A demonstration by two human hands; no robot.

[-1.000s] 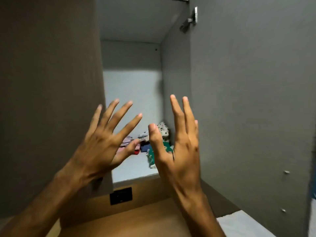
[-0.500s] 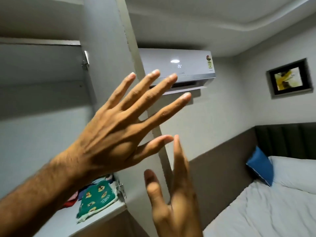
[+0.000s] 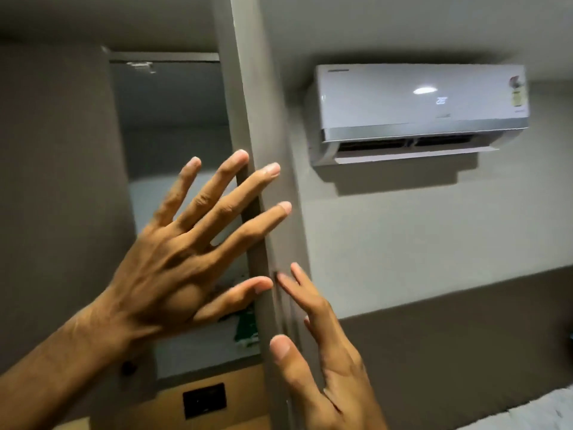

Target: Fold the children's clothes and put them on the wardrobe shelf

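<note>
My left hand [image 3: 183, 259] is raised with its fingers spread wide and holds nothing. Its fingertips overlap the edge of the grey wardrobe door [image 3: 260, 181]. My right hand [image 3: 328, 358] is lower, also spread and empty, its fingers lying by the same door edge. Behind the left hand the wardrobe shelf [image 3: 201, 352] shows a sliver of green folded clothing [image 3: 246, 330]. The rest of the clothes are hidden by my hand and the door.
A white air conditioner [image 3: 418, 113] hangs on the wall at the right. A grey wardrobe panel [image 3: 55, 197] fills the left. Below the shelf is a wooden front with a dark recessed handle [image 3: 204, 400]. A corner of white bedding [image 3: 533, 411] shows at the bottom right.
The view has swung back left a little, so the bed and picture are out of frame. Both hands have come to the door edge, still spread and empty.
</note>
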